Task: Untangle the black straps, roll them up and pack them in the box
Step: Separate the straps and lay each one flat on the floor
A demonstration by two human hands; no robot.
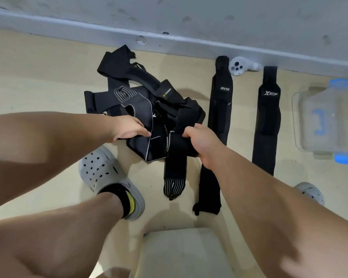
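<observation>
Fingers (187,135) of my right hand (201,145) are curled tight round the striped-end strap (174,173), gripping it where it leaves the tangle (149,101). My left hand (129,127) lies on the near edge of that heap with its fingers (138,123) only lightly bent. I cannot tell whether they pinch the cloth or merely press it down.

I judge this to be the untangling step, with one hand steadying the knot while the other draws a strap free. Nothing is rolled yet. The next move calls for a steady pull toward me along the strap's length. The left hand must hold the rest back, or the whole heap will drag across the floor (48,87).

Two loose straps (219,109) lie straight, side by side, to the right of the tangle. A third strap (209,187) lies partly under my right forearm. The box (301,117), clear with blue latches, sits at the far right beyond them, and I see no straps in it. A white controller (237,66) rests against the wall between the two straps' far ends.

My grey clog (109,177) is planted just beside the tangle, and the strap could catch on it as it slides out.
</observation>
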